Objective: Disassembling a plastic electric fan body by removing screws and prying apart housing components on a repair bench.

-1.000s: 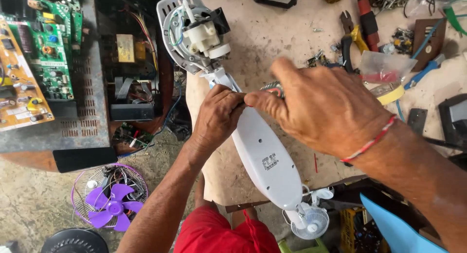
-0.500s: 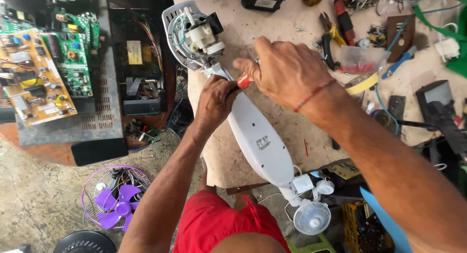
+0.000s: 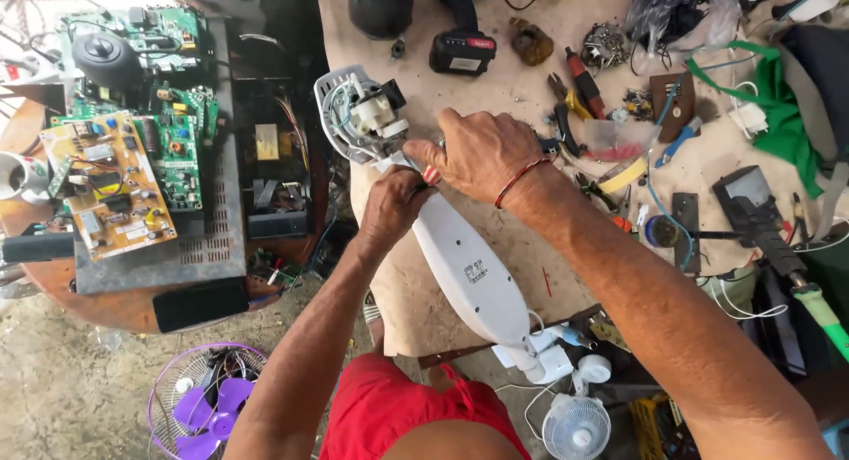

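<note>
A long white plastic appliance body [image 3: 469,265] lies slanted across the tan workbench [image 3: 522,248]. Its open grey head [image 3: 358,115] at the upper left shows a white motor part and wires. My left hand [image 3: 389,208] is closed around the narrow neck just below the head. My right hand [image 3: 482,155] reaches over from the right and grips a tool with a red and white handle [image 3: 431,174] at that neck. The tool's tip is hidden between my hands.
Circuit boards [image 3: 106,186] lie on a black case on a round table at left. Pliers [image 3: 566,106], a yellow tape roll [image 3: 622,175], a black battery pack [image 3: 462,51] and green cloth [image 3: 778,115] crowd the bench. A purple fan [image 3: 208,402] and small white fan [image 3: 575,425] sit below.
My right hand has drawn in toward the appliance's neck and the red tool handle now shows between my hands. My left hand keeps its grip on the neck.
</note>
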